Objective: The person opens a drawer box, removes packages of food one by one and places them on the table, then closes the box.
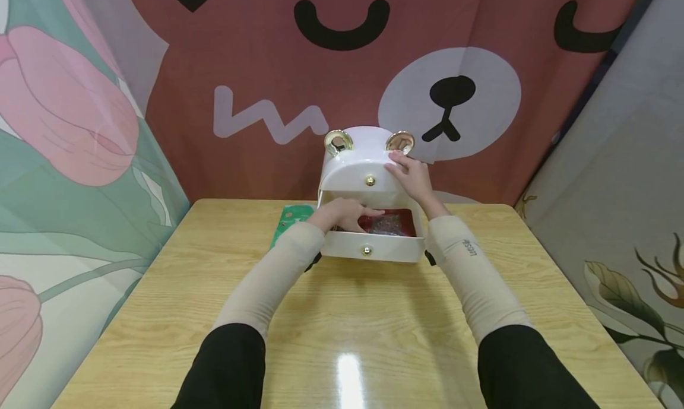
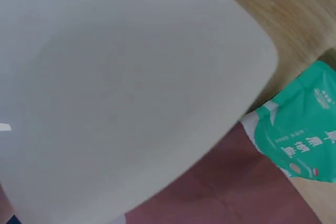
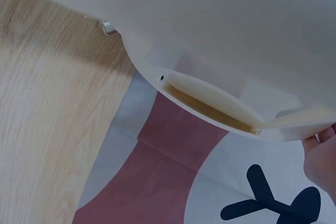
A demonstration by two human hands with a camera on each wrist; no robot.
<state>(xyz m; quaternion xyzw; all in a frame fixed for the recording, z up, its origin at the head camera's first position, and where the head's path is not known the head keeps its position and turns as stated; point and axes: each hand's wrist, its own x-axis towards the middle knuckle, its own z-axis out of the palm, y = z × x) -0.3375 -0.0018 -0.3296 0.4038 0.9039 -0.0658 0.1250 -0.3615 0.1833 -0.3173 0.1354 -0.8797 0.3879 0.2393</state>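
Nearest are a person's dark sleeves over a wooden bench. Beyond, the pulled-out drawer of a white box holds a dark red packet. The left hand reaches into the drawer, thumb and forefinger spread at the packet; whether they touch it I cannot tell. The right hand's fingers rest extended on the box's upper front, just below a gold ear. A green packet lies left of the box; a bear-print cloth hangs behind.
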